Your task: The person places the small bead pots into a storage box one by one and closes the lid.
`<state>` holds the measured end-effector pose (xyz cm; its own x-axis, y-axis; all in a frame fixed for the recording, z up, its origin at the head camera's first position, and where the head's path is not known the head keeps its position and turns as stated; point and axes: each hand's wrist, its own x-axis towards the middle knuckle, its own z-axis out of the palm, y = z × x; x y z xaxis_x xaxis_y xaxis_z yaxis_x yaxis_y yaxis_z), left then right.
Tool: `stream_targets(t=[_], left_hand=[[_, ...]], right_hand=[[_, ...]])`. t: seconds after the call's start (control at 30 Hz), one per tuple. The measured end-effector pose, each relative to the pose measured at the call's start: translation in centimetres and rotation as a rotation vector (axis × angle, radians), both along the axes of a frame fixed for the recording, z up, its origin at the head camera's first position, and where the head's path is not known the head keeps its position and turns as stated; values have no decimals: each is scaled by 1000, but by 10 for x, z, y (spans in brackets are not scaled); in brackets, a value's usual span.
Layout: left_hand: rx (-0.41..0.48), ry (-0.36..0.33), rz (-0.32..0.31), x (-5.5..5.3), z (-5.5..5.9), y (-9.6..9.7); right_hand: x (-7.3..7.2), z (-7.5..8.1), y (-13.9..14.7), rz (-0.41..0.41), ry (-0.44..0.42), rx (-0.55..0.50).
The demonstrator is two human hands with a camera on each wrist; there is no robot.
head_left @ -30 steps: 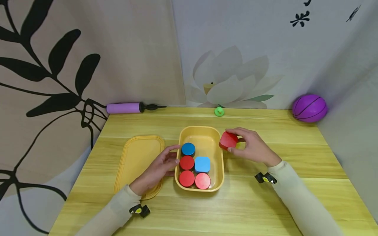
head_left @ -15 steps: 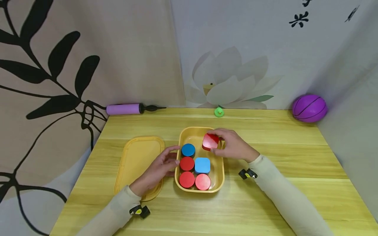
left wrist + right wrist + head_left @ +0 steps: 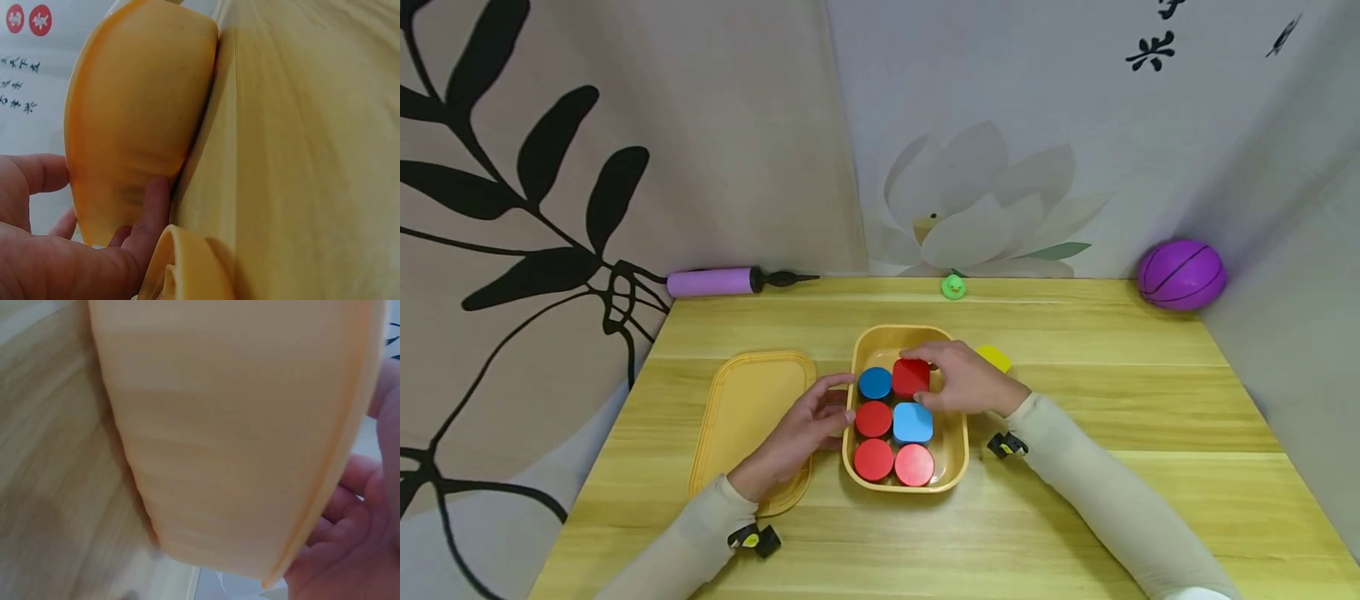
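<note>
In the head view, my right hand (image 3: 966,379) pinches a red square block (image 3: 911,377) between thumb and fingers, inside a yellow plastic box (image 3: 953,450). The block sits beside a blue round block (image 3: 876,383) and behind a light blue square block (image 3: 913,423). Several red round blocks (image 3: 873,459) fill the front and left. My left hand (image 3: 797,433) rests its fingers against the box's left side. The left wrist view has those fingers on the outer wall (image 3: 144,94). The right wrist view is mostly box wall (image 3: 231,425), with the block hidden.
A yellow lid (image 3: 741,425) lies left of the box, partly under my left hand. Behind my right hand a yellow block (image 3: 995,358) shows. Along the back are a purple pump (image 3: 711,282), a green duck (image 3: 953,287) and a purple ball (image 3: 1182,275).
My right hand has carried the red square block leftward from outside the box's right rim and down into the box. The yellow block has come more into view. My left hand has stayed put.
</note>
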<state>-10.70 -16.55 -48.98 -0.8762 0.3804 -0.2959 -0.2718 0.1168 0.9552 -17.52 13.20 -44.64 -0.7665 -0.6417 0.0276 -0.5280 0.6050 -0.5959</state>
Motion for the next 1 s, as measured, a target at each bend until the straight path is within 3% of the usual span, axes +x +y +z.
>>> stream_targets(t=[0.23, 0.57, 1.0], left_hand=[[7, 3, 4, -1, 0, 0], [22, -10, 1, 0, 0, 1], [13, -8, -4, 1, 2, 1]], right_hand=[[2, -2, -3, 16, 28, 99], [2, -3, -5, 61, 28, 157], [0, 3, -3, 28, -4, 90]])
